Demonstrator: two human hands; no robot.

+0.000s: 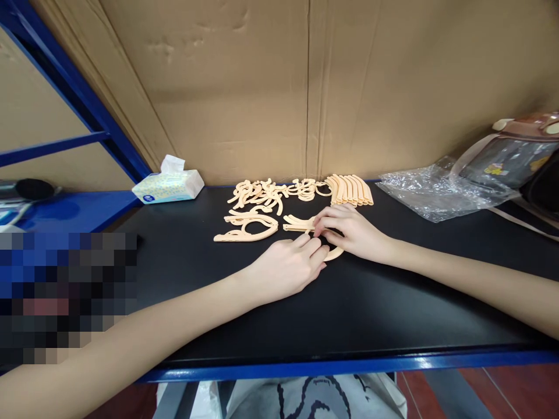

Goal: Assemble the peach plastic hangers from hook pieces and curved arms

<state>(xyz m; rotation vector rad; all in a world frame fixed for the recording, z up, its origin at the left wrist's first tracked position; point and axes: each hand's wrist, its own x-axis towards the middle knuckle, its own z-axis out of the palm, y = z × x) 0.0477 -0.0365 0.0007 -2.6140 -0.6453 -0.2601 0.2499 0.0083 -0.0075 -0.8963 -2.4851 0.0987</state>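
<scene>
My left hand (293, 263) and my right hand (343, 231) meet over the middle of the black tabletop. The fingers of both are closed on a beige plastic hanger piece (335, 254), whose curved end shows below the right hand. My fingers cover most of it, so the exact grip is hidden. Just behind the fingertips lie slim beige hanger arms (297, 222). Left of them is a folded beige hanger (247, 231) with a round opening. Farther back are a loose heap of small hooked pieces (257, 192) and a neat row of curved arms (350, 190).
A tissue pack (168, 185) stands at the back left near the blue frame (87, 99). Clear plastic wrap (445, 189) and a transparent bag (509, 154) lie at the right. Cardboard (244, 87) forms the back wall. A blue edge (349, 364) runs along the front.
</scene>
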